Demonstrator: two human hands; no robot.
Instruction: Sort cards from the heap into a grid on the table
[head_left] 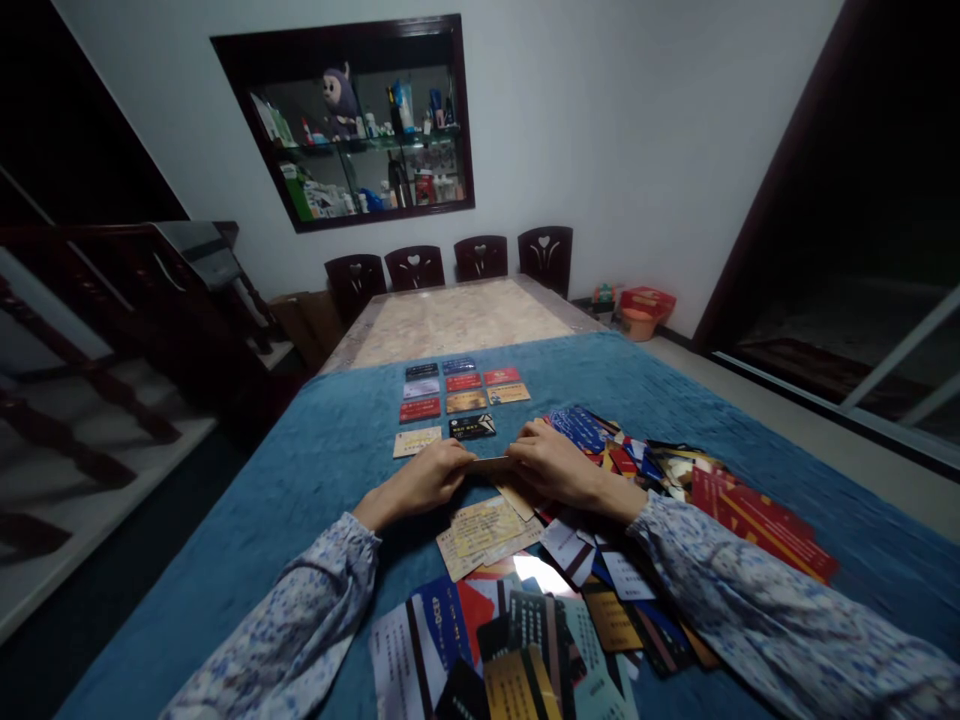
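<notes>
Between my hands a thin card (491,464) is held nearly edge-on, so its face is hidden. My left hand (435,475) pinches its left end and my right hand (551,462) pinches the right end. Just beyond them lie a black card (472,426) and a cream card (418,441), the nearest of several cards set out in rows. Below my hands, yellowish printed cards (487,532) overlap one another. A loose heap of mixed cards (525,640) spreads close to me, with a blue patterned card (577,428) beyond my right hand.
A blue cloth (300,480) covers the near part of the long table (450,325). Red cards (757,520) lie to the right. Dark chairs (416,268) stand at the far end, below a wall cabinet (375,130). A railing (97,350) runs along the left.
</notes>
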